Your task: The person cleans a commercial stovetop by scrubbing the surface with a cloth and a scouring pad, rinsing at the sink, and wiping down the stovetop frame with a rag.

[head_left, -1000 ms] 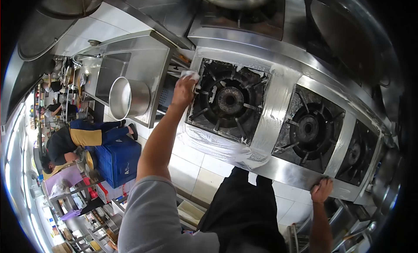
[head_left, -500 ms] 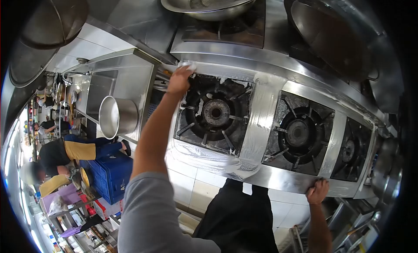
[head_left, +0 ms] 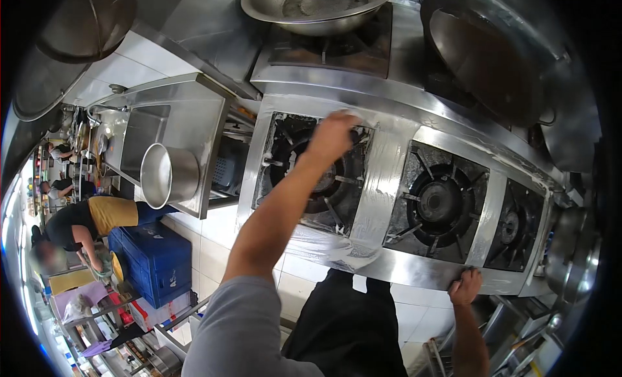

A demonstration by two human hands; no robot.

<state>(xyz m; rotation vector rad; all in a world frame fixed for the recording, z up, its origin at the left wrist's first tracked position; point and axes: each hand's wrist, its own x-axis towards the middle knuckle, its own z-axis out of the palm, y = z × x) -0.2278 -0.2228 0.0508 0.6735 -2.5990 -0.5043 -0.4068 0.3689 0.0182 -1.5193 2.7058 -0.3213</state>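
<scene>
My left hand (head_left: pixel 334 138) reaches over the back of the left burner (head_left: pixel 324 176), fingers closed around a small white scrubbing pad (head_left: pixel 350 113), mostly hidden by the hand. Suds streak the steel stove top (head_left: pixel 385 182) around that burner and along its front. My right hand (head_left: pixel 465 287) is curled over the stove's front edge (head_left: pixel 424 271), near the gap between the middle burner (head_left: pixel 440 202) and the right burner (head_left: pixel 512 226).
A wide steel pan (head_left: pixel 317 11) sits on a rear burner, with a dark wok (head_left: pixel 486 59) to its right. At left, a steel pot (head_left: pixel 170 176) stands beside the sink (head_left: pixel 144 140). Beyond it, a person (head_left: pixel 84 231) bends near a blue crate (head_left: pixel 152 257).
My left hand has swept right along the back of the left burner with the white pad. My right hand stays on the front edge. The person at left has shifted slightly.
</scene>
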